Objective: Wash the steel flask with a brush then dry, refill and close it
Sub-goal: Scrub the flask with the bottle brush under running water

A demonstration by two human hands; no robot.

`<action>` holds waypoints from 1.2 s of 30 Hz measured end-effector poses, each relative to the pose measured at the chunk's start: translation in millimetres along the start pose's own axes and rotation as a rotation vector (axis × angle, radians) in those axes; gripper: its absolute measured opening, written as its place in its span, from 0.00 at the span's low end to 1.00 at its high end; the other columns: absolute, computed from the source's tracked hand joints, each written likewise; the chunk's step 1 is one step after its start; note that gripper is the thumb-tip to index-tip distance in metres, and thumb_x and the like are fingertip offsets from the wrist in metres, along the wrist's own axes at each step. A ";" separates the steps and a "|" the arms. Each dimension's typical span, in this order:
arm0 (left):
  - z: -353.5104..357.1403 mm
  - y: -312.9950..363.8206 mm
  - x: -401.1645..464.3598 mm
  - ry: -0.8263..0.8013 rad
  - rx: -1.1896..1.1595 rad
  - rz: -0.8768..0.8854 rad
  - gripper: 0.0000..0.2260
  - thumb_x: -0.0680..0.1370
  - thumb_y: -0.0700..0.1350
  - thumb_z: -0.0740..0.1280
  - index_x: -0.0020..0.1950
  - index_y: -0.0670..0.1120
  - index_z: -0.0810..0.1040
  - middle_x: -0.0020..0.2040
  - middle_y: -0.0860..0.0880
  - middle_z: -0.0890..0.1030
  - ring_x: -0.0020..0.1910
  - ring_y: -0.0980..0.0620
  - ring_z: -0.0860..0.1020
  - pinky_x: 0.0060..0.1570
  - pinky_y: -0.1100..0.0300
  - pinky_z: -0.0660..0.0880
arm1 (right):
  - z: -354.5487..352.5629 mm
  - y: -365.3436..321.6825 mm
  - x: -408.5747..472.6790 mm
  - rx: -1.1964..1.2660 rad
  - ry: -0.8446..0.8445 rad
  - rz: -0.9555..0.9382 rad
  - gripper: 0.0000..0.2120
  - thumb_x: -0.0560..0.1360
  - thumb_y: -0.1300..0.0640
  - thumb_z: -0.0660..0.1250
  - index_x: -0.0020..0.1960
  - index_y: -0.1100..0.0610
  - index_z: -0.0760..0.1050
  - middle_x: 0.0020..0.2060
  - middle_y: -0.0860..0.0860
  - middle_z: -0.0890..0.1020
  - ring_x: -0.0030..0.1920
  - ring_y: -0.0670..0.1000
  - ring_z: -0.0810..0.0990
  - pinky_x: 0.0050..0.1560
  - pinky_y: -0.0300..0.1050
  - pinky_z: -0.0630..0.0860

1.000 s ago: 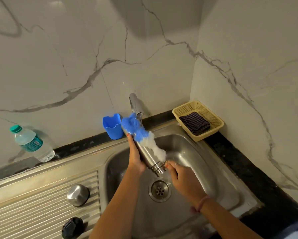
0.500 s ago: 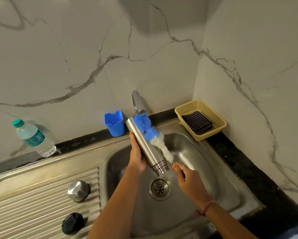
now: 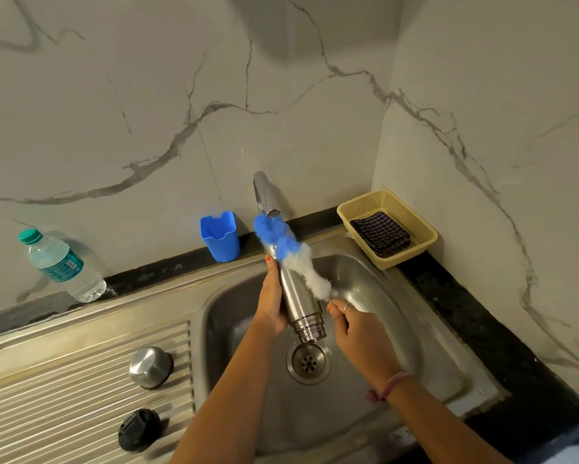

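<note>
The steel flask (image 3: 298, 296) hangs over the sink (image 3: 398, 329), tilted with its open threaded neck down toward the drain (image 3: 309, 361). My left hand (image 3: 272, 303) grips its body from the left. A blue and white bristle brush (image 3: 293, 254) lies along the flask's outer right side, its blue end up near the tap (image 3: 264, 194). My right hand (image 3: 358, 329) pinches the brush's handle just right of the flask's neck. The steel cup lid (image 3: 150, 366) and the black stopper (image 3: 139, 429) rest on the ribbed drainboard (image 3: 63, 396).
A blue plastic cup (image 3: 220, 236) stands on the dark counter ledge behind the sink. A plastic water bottle (image 3: 60, 266) leans at the far left. At the right corner a yellow basket (image 3: 415, 222) holds a dark checked cloth (image 3: 380, 233). Marble walls close the back and right.
The brush has slid along the flask's outside, down toward the neck and then back up toward the base. My right hand moved with it; my left hand kept the flask tilted.
</note>
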State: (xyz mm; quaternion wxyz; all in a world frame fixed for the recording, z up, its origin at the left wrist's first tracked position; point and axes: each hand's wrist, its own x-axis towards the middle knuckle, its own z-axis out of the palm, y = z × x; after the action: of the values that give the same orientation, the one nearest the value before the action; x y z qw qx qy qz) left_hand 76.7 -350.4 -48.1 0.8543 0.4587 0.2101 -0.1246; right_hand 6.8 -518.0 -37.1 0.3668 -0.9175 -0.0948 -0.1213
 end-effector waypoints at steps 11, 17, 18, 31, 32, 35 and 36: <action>0.6 6.8 -1.4 -0.021 -0.077 0.042 0.31 0.75 0.70 0.60 0.65 0.47 0.77 0.52 0.42 0.85 0.50 0.43 0.85 0.53 0.47 0.79 | -6.9 10.6 -15.3 -0.036 0.022 -0.037 0.20 0.79 0.45 0.56 0.56 0.56 0.81 0.27 0.46 0.79 0.23 0.36 0.67 0.28 0.26 0.62; 5.3 1.2 -5.8 -0.016 -0.071 0.028 0.31 0.69 0.63 0.70 0.65 0.46 0.74 0.52 0.42 0.85 0.52 0.42 0.84 0.54 0.44 0.79 | -10.8 5.0 0.6 0.132 -0.042 0.098 0.13 0.81 0.53 0.60 0.60 0.55 0.78 0.48 0.47 0.85 0.47 0.43 0.82 0.49 0.37 0.78; 4.8 0.0 -4.8 -0.020 -0.100 0.050 0.32 0.70 0.62 0.70 0.68 0.46 0.73 0.54 0.42 0.85 0.54 0.42 0.83 0.56 0.44 0.78 | -12.7 7.8 -4.3 0.112 -0.036 0.080 0.13 0.80 0.53 0.60 0.60 0.55 0.79 0.45 0.47 0.85 0.43 0.41 0.82 0.46 0.35 0.78; 13.4 3.7 0.5 -0.031 -0.225 0.095 0.32 0.71 0.68 0.67 0.68 0.50 0.74 0.59 0.42 0.84 0.58 0.40 0.82 0.61 0.42 0.76 | -24.9 8.8 -26.5 0.151 -0.067 0.073 0.12 0.80 0.55 0.61 0.57 0.59 0.80 0.30 0.37 0.75 0.31 0.33 0.76 0.31 0.25 0.68; 15.5 1.4 -0.6 -0.039 -0.203 0.085 0.33 0.70 0.68 0.67 0.68 0.50 0.73 0.58 0.42 0.84 0.58 0.40 0.82 0.61 0.41 0.76 | -23.0 3.9 -19.3 0.168 -0.066 0.091 0.12 0.80 0.56 0.61 0.57 0.59 0.80 0.29 0.36 0.74 0.31 0.33 0.76 0.31 0.26 0.68; 15.6 2.6 -0.7 -0.047 -0.203 0.094 0.32 0.70 0.67 0.67 0.68 0.49 0.74 0.57 0.42 0.84 0.56 0.41 0.83 0.58 0.42 0.77 | -21.4 7.4 -26.5 0.171 -0.064 0.089 0.11 0.80 0.56 0.62 0.57 0.58 0.80 0.26 0.39 0.74 0.28 0.38 0.76 0.29 0.28 0.67; 13.1 5.3 1.7 -0.040 -0.218 0.099 0.32 0.71 0.67 0.67 0.68 0.49 0.75 0.57 0.43 0.85 0.54 0.42 0.84 0.56 0.44 0.78 | -23.3 13.0 -37.9 0.167 -0.066 0.090 0.11 0.80 0.56 0.62 0.57 0.57 0.80 0.25 0.40 0.74 0.27 0.39 0.76 0.28 0.28 0.66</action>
State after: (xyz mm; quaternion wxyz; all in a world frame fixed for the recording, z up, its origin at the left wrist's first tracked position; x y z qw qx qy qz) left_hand 83.5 -358.5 -38.7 0.9082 0.3706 0.1821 -0.0677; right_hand -29.5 -546.8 -40.2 0.4438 -0.8905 -0.0752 -0.0661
